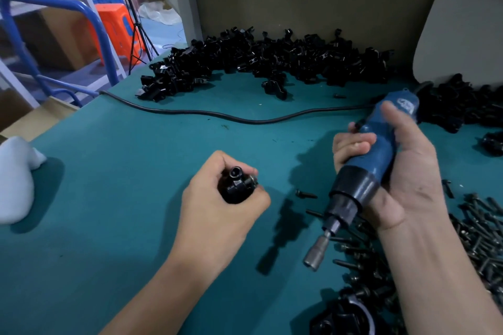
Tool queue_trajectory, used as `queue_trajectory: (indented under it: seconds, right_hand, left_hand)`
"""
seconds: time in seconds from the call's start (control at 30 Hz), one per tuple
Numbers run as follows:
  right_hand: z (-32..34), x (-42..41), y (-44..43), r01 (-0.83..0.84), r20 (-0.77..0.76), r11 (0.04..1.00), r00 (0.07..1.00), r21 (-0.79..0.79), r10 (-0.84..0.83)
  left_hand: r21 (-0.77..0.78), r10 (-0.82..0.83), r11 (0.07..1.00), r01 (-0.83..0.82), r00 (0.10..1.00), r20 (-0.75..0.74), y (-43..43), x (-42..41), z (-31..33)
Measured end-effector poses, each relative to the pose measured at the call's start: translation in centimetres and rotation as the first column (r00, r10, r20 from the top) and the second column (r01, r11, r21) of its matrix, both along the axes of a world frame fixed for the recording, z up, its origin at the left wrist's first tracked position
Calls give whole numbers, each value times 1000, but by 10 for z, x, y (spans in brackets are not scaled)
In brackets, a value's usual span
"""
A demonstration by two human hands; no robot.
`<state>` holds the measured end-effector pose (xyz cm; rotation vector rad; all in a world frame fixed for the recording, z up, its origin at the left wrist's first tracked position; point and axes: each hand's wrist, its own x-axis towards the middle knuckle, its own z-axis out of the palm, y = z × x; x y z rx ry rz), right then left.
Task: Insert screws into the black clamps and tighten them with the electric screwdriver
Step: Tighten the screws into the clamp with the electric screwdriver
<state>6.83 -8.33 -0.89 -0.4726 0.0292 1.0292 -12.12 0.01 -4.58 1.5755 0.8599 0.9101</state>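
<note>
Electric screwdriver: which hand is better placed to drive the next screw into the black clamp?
Right. The right hand grips the electric screwdriver, its bit free and angled down-left. The left hand is busy: its fingers hold the black clamp.

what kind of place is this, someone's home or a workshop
Most likely a small factory assembly bench: a heap of identical black clamps along the back of the green mat, a pile of loose screws, and a corded electric screwdriver in the right hand.
</note>
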Motion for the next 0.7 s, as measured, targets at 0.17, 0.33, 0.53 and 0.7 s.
queue_trajectory:
  seconds: [0.17,0.33,0.53,0.7]
  right_hand:
    - [2,-3,3,234,48,970,972,-64,-231]
    - [-1,-1,1,246,158,958,962,-148,-223]
    - [0,2,-3,141,87,983,988,-118,-131]
    - [5,-5,0,221,102,966,973,-136,-208]
  left_hand:
    - [51,-5,999,8,998,-58,-1,-1,0]
    - [26,8,1000,-6,997,-73,-2,-1,2]
    - [12,27,1000,-27,997,-79,-3,-1,4]
    - [87,20,996,-8,991,-136,-9,-2,6]
